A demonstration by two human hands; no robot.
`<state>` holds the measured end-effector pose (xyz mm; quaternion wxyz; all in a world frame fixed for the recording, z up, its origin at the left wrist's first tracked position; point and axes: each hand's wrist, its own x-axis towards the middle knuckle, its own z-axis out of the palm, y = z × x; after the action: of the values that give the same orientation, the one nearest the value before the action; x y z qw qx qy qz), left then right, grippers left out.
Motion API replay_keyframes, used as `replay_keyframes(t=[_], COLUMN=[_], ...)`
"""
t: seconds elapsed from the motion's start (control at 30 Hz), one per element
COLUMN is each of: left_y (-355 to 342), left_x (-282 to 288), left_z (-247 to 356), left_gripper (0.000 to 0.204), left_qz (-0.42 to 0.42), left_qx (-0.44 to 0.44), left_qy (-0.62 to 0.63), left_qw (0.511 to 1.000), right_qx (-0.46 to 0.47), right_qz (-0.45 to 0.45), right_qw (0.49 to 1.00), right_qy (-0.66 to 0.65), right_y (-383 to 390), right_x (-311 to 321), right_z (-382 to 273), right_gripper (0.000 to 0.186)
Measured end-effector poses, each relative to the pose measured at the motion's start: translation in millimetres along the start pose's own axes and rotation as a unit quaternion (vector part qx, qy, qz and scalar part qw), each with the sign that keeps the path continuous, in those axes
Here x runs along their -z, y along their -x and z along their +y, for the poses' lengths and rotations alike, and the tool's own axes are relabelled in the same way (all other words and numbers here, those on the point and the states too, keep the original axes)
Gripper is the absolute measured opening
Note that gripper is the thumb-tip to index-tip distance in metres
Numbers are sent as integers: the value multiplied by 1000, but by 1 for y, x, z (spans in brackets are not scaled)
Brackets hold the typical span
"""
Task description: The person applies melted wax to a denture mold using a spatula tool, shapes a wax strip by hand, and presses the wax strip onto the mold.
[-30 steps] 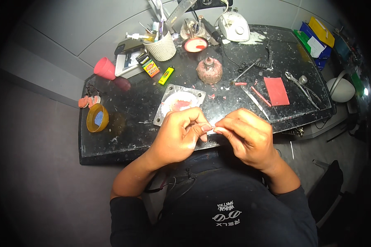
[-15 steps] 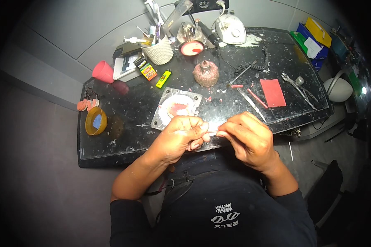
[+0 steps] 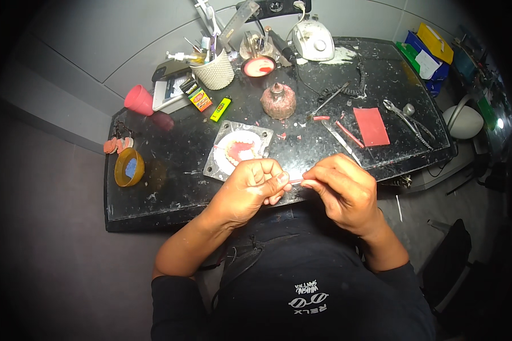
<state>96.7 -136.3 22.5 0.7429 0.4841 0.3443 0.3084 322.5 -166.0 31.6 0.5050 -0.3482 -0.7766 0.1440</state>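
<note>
A thin pink strip, apparently wax, (image 3: 296, 181) is stretched level between my two hands above the table's near edge. My left hand (image 3: 255, 183) pinches one end between thumb and curled fingers. The fingertips of my right hand (image 3: 345, 190) close on the other end. Just beyond my left hand lies a dental cast (image 3: 226, 162) in white plaster with a row of teeth and pink wax, set on a square metal plate (image 3: 210, 170). Past my right hand are a flat blade (image 3: 342, 142), a pink wax stick (image 3: 349, 134) and a pink wax sheet (image 3: 372, 127).
A wax-smeared round burner (image 3: 279, 102) stands mid-table, with a green lighter (image 3: 221, 109) to its left. Pliers (image 3: 408, 122) lie at the right. Along the back are a tool-filled textured cup (image 3: 215, 73) and a white device (image 3: 314, 41). A yellow bowl (image 3: 126, 173) sits at left.
The gap between my hands has widened slightly, and more of the pink strip shows. The table's contents have shifted a little to the left in the picture.
</note>
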Motion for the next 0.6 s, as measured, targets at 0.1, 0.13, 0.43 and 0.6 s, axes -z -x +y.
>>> replay_keyframes(t=[0.1,0.13,0.43,0.6], left_y=[0,0,0,-1], left_x=[-4,-6,-23,-21], left_z=[-5,-5,-2,-12], left_gripper=[21,21,14,12], left_qz=[13,13,33,83], left_qx=[-47,-47,-103,-177], left_qy=[-37,-37,-127,-253], left_qw=[998,998,986,947], right_qx=[-4,-6,9,-52], right_qz=[2,3,27,11], right_qw=[1000,1000,999,999], right_qy=[0,0,24,1], right_y=[0,1,5,7], right_x=[1,2,3,5], right_z=[-1,-1,5,2], right_gripper=[17,17,16,15])
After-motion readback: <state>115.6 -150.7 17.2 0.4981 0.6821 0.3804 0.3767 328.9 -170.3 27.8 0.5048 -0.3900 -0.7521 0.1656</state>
